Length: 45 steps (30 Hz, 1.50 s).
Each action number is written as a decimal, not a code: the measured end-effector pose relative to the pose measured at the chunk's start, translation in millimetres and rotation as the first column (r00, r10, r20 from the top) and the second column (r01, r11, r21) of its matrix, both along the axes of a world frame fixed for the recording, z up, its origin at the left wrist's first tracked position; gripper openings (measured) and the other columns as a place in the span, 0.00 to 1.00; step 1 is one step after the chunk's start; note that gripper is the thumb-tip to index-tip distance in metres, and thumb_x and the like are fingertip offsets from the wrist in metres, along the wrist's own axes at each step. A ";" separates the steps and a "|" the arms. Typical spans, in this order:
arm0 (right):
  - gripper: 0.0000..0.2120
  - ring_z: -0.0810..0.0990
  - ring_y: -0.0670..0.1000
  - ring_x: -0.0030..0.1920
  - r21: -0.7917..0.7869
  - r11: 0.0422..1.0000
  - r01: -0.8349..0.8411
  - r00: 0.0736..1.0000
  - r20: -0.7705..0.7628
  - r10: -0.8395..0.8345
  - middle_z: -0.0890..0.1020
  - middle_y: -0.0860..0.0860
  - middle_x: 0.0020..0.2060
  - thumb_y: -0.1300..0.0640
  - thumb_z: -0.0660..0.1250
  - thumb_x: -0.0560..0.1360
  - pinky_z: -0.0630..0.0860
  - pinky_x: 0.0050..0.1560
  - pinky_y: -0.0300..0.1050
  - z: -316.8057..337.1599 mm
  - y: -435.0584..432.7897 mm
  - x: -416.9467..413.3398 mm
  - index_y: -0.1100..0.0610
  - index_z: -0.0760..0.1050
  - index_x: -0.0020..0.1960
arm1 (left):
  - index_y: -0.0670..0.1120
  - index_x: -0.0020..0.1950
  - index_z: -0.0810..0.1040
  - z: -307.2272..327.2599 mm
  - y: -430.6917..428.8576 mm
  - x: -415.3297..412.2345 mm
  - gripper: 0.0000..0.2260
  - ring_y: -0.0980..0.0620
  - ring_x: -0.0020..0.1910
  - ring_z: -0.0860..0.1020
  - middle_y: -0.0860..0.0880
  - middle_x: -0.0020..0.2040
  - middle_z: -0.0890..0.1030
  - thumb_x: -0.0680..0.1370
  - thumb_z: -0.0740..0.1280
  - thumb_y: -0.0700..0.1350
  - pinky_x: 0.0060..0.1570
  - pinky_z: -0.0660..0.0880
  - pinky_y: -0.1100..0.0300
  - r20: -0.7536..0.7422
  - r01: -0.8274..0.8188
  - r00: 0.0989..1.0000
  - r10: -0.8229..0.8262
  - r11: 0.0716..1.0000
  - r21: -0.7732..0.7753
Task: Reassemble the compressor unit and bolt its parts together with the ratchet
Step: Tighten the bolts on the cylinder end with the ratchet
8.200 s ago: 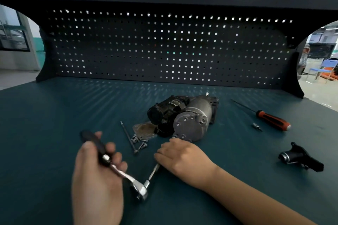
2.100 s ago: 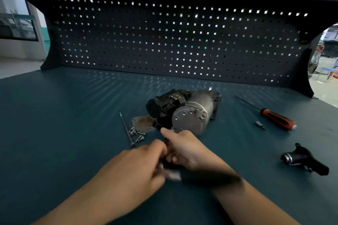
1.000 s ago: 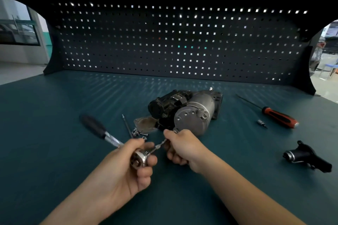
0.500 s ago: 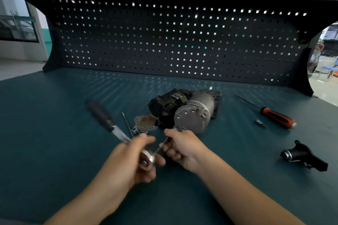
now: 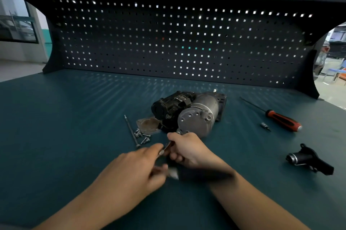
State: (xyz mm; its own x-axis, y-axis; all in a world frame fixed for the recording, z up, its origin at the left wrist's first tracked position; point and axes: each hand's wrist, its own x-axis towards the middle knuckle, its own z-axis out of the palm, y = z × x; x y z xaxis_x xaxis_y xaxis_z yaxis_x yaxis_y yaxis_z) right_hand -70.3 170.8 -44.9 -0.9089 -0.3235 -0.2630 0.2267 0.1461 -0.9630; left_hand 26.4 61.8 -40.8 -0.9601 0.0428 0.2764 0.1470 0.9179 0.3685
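Note:
The compressor unit lies mid-bench, a grey metal cylinder (image 5: pixel 198 117) joined to a black body (image 5: pixel 172 106). In front of the cylinder's end cap, my right hand (image 5: pixel 189 150) pinches a thin metal shaft (image 5: pixel 168 147) that points at the cap's lower edge. My left hand (image 5: pixel 134 171) grips the ratchet at its head, right beside the right hand. The ratchet's black handle (image 5: pixel 202 173) is a dark blur lying to the right under my right wrist. Its head is mostly hidden by my fingers.
A rusty cover plate (image 5: pixel 148 124), several loose screws (image 5: pixel 143 137) and a long thin bolt (image 5: pixel 131 130) lie left of the unit. On the right are a red-handled screwdriver (image 5: pixel 282 120), a small bit (image 5: pixel 265 127) and a black fitting (image 5: pixel 309 160). A pegboard wall (image 5: pixel 177 42) closes the back.
The ratchet handle has swung from up-left across to the right, under my right wrist. My left hand turned with it; the right hand stays on the shaft.

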 end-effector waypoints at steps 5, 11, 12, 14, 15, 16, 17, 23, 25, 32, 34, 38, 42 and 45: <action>0.12 0.67 0.44 0.15 -0.127 0.992 0.007 0.991 0.131 0.009 0.75 0.52 0.18 0.58 0.56 0.80 0.60 0.15 0.32 3.4 2.1 -1.1 0.61 0.69 0.40 | 0.38 0.50 0.77 11.6 3.0 -5.3 0.12 0.55 0.19 0.70 0.44 0.29 0.78 0.79 0.60 0.45 0.17 0.69 0.66 0.326 -0.364 0.924 -0.201 -0.197 0.910; 0.17 0.70 0.46 0.15 0.034 0.999 -0.042 0.999 0.001 0.042 0.76 0.55 0.23 0.55 0.56 0.80 0.63 0.17 0.32 -2.2 3.3 -1.3 0.63 0.71 0.38 | 0.48 0.54 0.74 12.4 -5.4 -1.3 0.10 0.59 0.30 0.73 0.53 0.34 0.77 0.79 0.58 0.51 0.32 0.69 0.65 0.164 0.031 0.983 -0.077 0.963 0.266; 0.16 0.71 0.46 0.16 0.011 0.999 -0.031 1.000 0.001 0.031 0.76 0.54 0.24 0.55 0.58 0.80 0.65 0.17 0.31 -2.2 3.6 -1.5 0.63 0.71 0.38 | 0.52 0.58 0.71 10.2 -5.3 -1.4 0.11 0.59 0.36 0.75 0.54 0.39 0.77 0.78 0.57 0.53 0.36 0.69 0.66 0.095 0.088 0.992 -0.082 0.994 -0.064; 0.17 0.73 0.47 0.17 -0.037 0.999 -0.022 0.999 0.029 0.023 0.77 0.53 0.21 0.54 0.61 0.79 0.68 0.19 0.32 -2.0 4.5 -2.3 0.63 0.71 0.35 | 0.56 0.65 0.64 2.6 -4.5 -4.8 0.16 0.59 0.47 0.75 0.57 0.49 0.74 0.78 0.56 0.57 0.46 0.70 0.65 0.011 0.079 0.997 -0.079 0.945 -0.316; 0.17 0.73 0.47 0.17 -0.048 0.999 -0.019 0.999 0.038 0.021 0.76 0.53 0.20 0.54 0.61 0.79 0.69 0.19 0.33 -2.3 4.7 -3.0 0.63 0.70 0.35 | 0.57 0.66 0.61 -0.7 -1.8 -4.5 0.17 0.58 0.49 0.75 0.58 0.51 0.73 0.78 0.56 0.58 0.48 0.71 0.64 -0.005 0.073 0.997 -0.078 0.945 -0.320; 0.16 0.73 0.47 0.17 -0.055 0.998 -0.010 0.999 0.043 0.013 0.76 0.54 0.21 0.55 0.61 0.79 0.68 0.19 0.33 -2.3 4.2 -3.8 0.63 0.70 0.35 | 0.58 0.64 0.63 -1.7 0.9 -2.0 0.16 0.59 0.47 0.76 0.59 0.49 0.74 0.78 0.57 0.59 0.48 0.72 0.63 -0.018 0.057 0.998 -0.063 0.967 -0.249; 0.14 0.72 0.46 0.17 -0.062 0.998 0.004 0.999 0.049 -0.001 0.76 0.55 0.22 0.57 0.61 0.79 0.67 0.19 0.33 -2.3 3.4 -4.7 0.63 0.70 0.36 | 0.59 0.59 0.68 -2.3 1.3 0.0 0.12 0.60 0.43 0.76 0.58 0.45 0.77 0.77 0.58 0.58 0.46 0.74 0.62 -0.020 0.043 0.999 -0.045 0.997 -0.060; 0.11 0.73 0.47 0.18 -0.217 0.972 0.093 0.988 0.142 -0.063 0.76 0.55 0.22 0.60 0.60 0.79 0.69 0.19 0.34 -1.6 0.3 -3.9 0.63 0.69 0.39 | 0.33 0.50 0.77 6.9 -5.7 -7.4 0.12 0.50 0.28 0.81 0.36 0.40 0.83 0.77 0.61 0.41 0.23 0.77 0.62 0.305 -0.358 0.919 -0.250 -0.206 0.911; 0.11 0.74 0.48 0.20 -0.214 0.974 0.072 0.987 0.153 -0.039 0.77 0.54 0.22 0.59 0.59 0.80 0.70 0.20 0.34 -1.5 1.7 -3.5 0.63 0.70 0.40 | 0.33 0.51 0.77 9.3 -5.6 -7.1 0.10 0.53 0.25 0.79 0.39 0.37 0.83 0.76 0.62 0.40 0.22 0.75 0.64 0.316 -0.368 0.911 -0.263 -0.178 0.913; 0.16 0.75 0.46 0.19 -0.096 0.995 0.019 0.996 0.086 -0.010 0.77 0.51 0.19 0.55 0.62 0.79 0.71 0.21 0.33 -3.3 1.9 -0.4 0.62 0.72 0.35 | 0.50 0.75 0.49 5.0 6.3 -4.6 0.26 0.48 0.61 0.73 0.49 0.63 0.72 0.81 0.54 0.54 0.56 0.69 0.58 0.136 0.048 0.991 -0.010 0.960 -0.277; 0.14 0.74 0.46 0.19 -0.104 0.994 0.034 0.997 0.076 -0.026 0.76 0.51 0.19 0.55 0.64 0.78 0.70 0.22 0.34 -3.8 0.1 -0.2 0.62 0.72 0.36 | 0.50 0.75 0.48 5.9 13.9 -3.4 0.26 0.50 0.60 0.73 0.51 0.63 0.71 0.81 0.52 0.56 0.57 0.70 0.58 0.092 0.037 0.996 -0.011 0.957 -0.289; 0.12 0.75 0.46 0.20 -0.202 0.978 0.058 0.989 0.148 -0.029 0.77 0.51 0.19 0.60 0.61 0.79 0.71 0.22 0.35 -1.6 -0.2 -1.1 0.61 0.71 0.38 | 0.54 0.56 0.73 14.1 3.0 0.1 0.09 0.56 0.36 0.81 0.50 0.42 0.84 0.78 0.58 0.53 0.37 0.77 0.62 0.162 -0.160 0.985 0.052 0.600 0.784; 0.09 0.79 0.47 0.23 -0.228 0.973 0.031 0.980 0.197 0.014 0.81 0.53 0.24 0.57 0.60 0.79 0.75 0.24 0.36 1.0 3.8 -2.0 0.62 0.72 0.44 | 0.31 0.47 0.80 8.9 -3.0 -10.1 0.15 0.53 0.23 0.76 0.36 0.41 0.83 0.75 0.62 0.44 0.21 0.75 0.64 0.293 -0.357 0.926 -0.236 -0.301 0.884; 0.14 0.81 0.47 0.24 -0.180 0.983 -0.046 0.984 0.160 0.076 0.81 0.53 0.25 0.55 0.58 0.80 0.76 0.26 0.36 0.6 4.8 -0.3 0.64 0.73 0.43 | 0.38 0.49 0.80 7.3 -5.2 -9.3 0.08 0.56 0.23 0.73 0.43 0.36 0.82 0.75 0.63 0.38 0.20 0.70 0.65 0.323 -0.311 0.932 -0.162 0.096 0.946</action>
State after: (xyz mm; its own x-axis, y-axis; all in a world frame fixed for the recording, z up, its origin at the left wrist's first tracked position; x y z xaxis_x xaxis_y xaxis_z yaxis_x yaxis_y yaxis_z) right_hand -70.6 175.6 -44.2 -0.8347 -0.4311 -0.3426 0.3807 -0.0024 -0.9247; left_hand 17.1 56.6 -33.6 -0.9595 -0.1118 -0.2586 -0.2160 -0.2973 0.9300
